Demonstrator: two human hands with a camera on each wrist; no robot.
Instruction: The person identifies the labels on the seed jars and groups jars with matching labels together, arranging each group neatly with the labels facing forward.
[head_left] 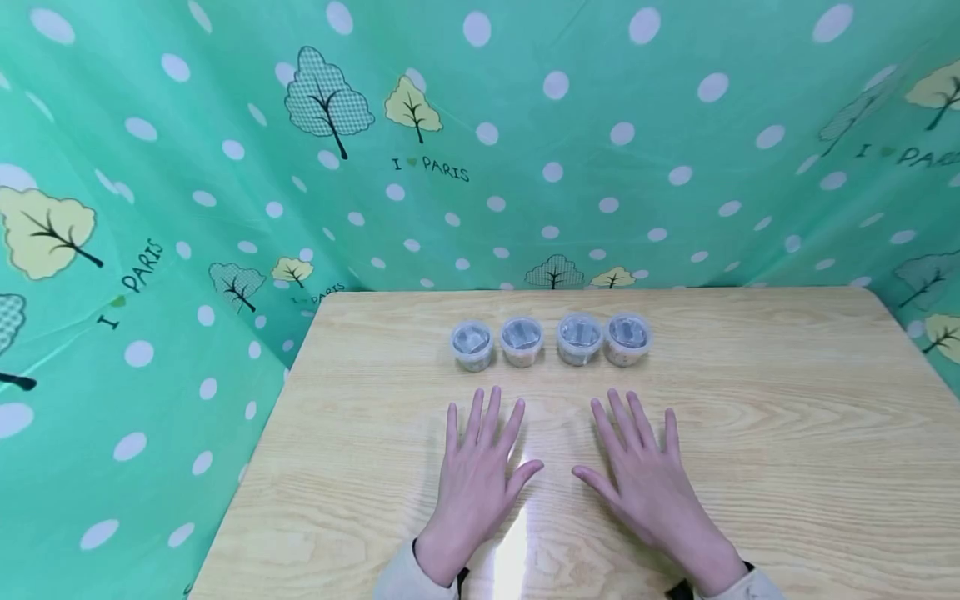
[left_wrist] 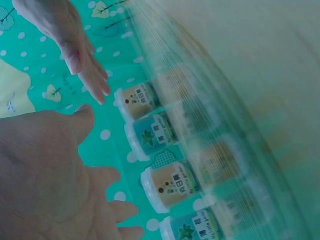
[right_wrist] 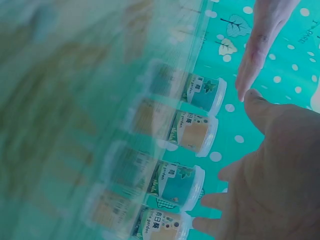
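Observation:
Several small round tubs with clear lids stand in a row near the back of the table. From the left these are a teal-labelled tub (head_left: 472, 345), an orange-labelled tub (head_left: 522, 341), another teal one (right_wrist: 178, 185) and another orange one (left_wrist: 137, 100). My left hand (head_left: 474, 481) is in front of the row's left end, palm down with fingers spread, holding nothing. Mirroring it, my right hand (head_left: 645, 479) has its fingers spread before the right end, also holding nothing. Both hands are apart from the tubs. Whether they touch the tabletop I cannot tell.
The wooden table (head_left: 787, 433) has its far edge just behind the tubs. A green dotted cloth (head_left: 525, 125) with printed trees hangs behind and at the sides. Bright light reflects from the tabletop between the forearms.

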